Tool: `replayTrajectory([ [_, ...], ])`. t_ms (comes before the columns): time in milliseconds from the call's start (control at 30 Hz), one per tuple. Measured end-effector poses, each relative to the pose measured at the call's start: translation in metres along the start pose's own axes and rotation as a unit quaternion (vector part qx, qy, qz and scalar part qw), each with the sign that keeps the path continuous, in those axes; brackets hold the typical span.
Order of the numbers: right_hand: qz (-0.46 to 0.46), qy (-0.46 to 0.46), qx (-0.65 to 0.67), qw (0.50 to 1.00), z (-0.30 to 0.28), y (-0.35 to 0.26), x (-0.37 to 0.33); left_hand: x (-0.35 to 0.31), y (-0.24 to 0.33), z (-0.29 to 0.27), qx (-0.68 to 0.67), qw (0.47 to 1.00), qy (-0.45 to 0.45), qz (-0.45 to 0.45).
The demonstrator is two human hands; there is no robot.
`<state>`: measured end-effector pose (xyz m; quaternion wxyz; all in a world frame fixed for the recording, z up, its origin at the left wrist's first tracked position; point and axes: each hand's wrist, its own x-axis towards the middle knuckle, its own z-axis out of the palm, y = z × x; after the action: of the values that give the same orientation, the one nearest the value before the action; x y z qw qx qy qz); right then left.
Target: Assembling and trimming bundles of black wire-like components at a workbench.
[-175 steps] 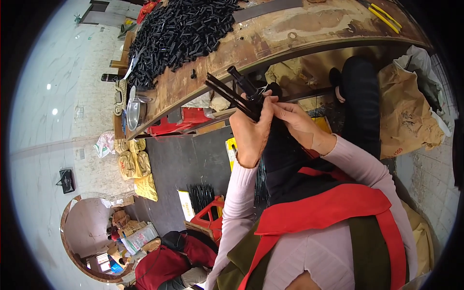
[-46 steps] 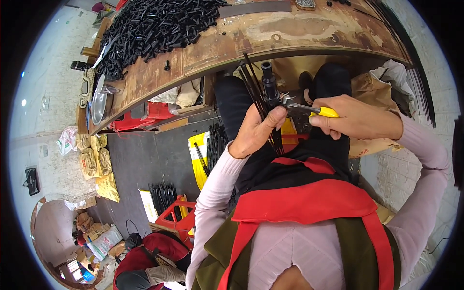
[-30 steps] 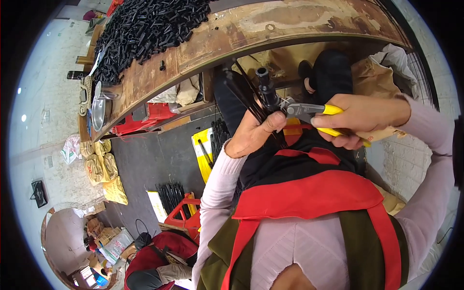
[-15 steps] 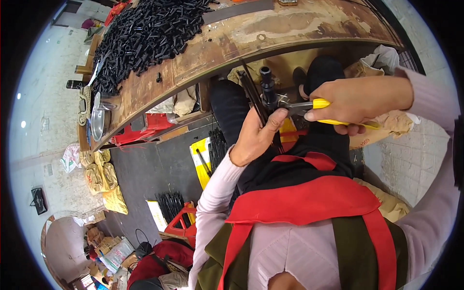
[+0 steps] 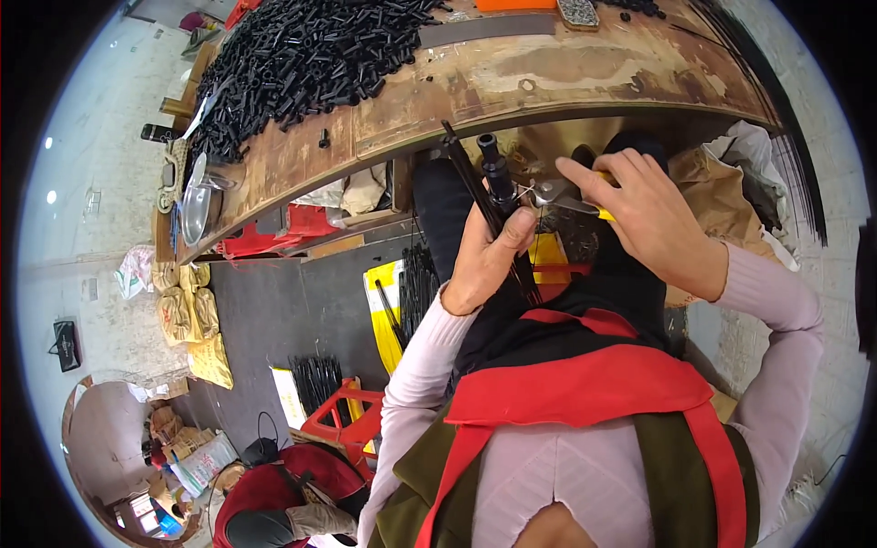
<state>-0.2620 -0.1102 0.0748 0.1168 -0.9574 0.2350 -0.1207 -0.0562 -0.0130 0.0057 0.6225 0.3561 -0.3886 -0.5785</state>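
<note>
My left hand (image 5: 489, 256) is closed round several long thin black rods (image 5: 464, 169), their ends pointing up toward the bench. Against them, in the same grip, stands a black stepped tubular fitting (image 5: 494, 167). My right hand (image 5: 653, 219) holds a pair of pliers (image 5: 575, 203) with a metal head and yellow handles. The pliers' head is just right of the fitting, by a thin pale strand at its side. Whether the jaws bite on that strand I cannot make out. Part of the handles is hidden by my right hand.
Ahead stands a worn wooden bench (image 5: 402, 128) with a large heap of black tubular fittings (image 5: 311, 59). Bundles of black rods (image 5: 320, 388) lie by a red plastic stool (image 5: 352, 420) at lower left. A person in red (image 5: 292, 493) is nearby. Brown sacks (image 5: 722, 192) stand at right.
My right hand has turned over, its forearm now coming from lower right, and the fingers have shifted on the pliers. My left hand keeps its hold. The whole view has shifted slightly.
</note>
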Motion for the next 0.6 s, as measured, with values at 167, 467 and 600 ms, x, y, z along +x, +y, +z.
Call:
replayTrajectory([
  [167,-0.029,0.066,-0.113,0.991,0.002,0.002,0.002,0.0,-0.001,0.001,0.017,1.0,-0.009,-0.013],
  [467,-0.06,-0.013,-0.084,0.995,-0.016,0.016,0.004,-0.003,0.0,0.007,0.03,0.999,0.017,-0.015],
  [600,0.115,-0.391,0.344,0.846,-0.069,0.0,0.029,-0.013,0.003,-0.001,0.016,0.998,-0.046,-0.033],
])
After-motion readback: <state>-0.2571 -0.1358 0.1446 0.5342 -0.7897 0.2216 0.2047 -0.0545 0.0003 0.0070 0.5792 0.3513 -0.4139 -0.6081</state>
